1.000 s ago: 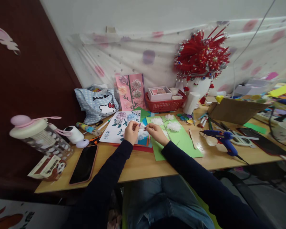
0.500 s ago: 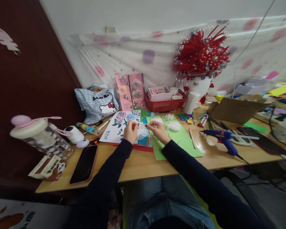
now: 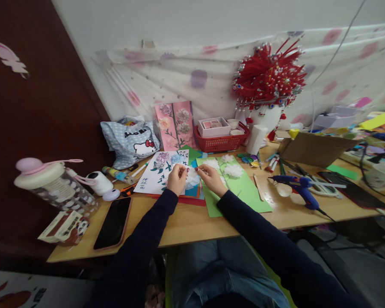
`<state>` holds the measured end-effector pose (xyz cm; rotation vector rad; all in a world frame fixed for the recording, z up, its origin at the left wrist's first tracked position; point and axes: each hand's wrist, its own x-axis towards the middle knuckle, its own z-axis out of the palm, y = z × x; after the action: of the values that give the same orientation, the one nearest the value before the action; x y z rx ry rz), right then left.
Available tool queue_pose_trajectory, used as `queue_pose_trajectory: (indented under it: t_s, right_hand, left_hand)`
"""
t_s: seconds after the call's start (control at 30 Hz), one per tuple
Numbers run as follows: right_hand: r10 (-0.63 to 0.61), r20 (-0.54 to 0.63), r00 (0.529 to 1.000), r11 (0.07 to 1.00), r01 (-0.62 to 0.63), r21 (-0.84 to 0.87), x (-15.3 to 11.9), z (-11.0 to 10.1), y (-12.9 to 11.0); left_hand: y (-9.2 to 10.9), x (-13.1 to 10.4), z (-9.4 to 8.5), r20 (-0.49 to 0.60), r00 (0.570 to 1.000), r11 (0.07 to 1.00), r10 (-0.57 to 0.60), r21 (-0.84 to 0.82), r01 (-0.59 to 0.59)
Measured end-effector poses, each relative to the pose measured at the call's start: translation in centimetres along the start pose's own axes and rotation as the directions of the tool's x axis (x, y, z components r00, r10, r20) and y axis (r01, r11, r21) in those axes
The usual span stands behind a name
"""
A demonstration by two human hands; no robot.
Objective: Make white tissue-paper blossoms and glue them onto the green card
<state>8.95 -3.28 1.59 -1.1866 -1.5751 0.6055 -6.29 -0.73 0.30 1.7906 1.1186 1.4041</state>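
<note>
Thin white petal-like material hangs between my hands at the middle of the desk. My left hand pinches its left side, above a white sheet with painted flowers. On the other side, my right hand has thumb and forefinger pinched together at its upper right edge. White fluffy flowers lie on green paper to the right of my hands. Blue, orange and red sheets are stacked beneath the white material.
A phone, bottle and small carton stand or lie at left. A red basket is behind my hands. To the right are a wooden stick, a blue glue gun and a cardboard piece.
My right hand's fingers have shifted slightly at the white material's edge. The whole view has moved a little; both hands stay close together.
</note>
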Motion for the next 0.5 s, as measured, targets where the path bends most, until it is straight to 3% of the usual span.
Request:
queue_pose_trajectory:
  t_s: [0.5]
  right_hand:
    - [-0.041, -0.104, 0.994, 0.999, 0.037, -0.038, -0.33, 0.23, 0.01]
  left_hand:
    - [0.66, -0.3, 0.1, 0.02, 0.999, 0.997, -0.028, -0.071, 0.03]
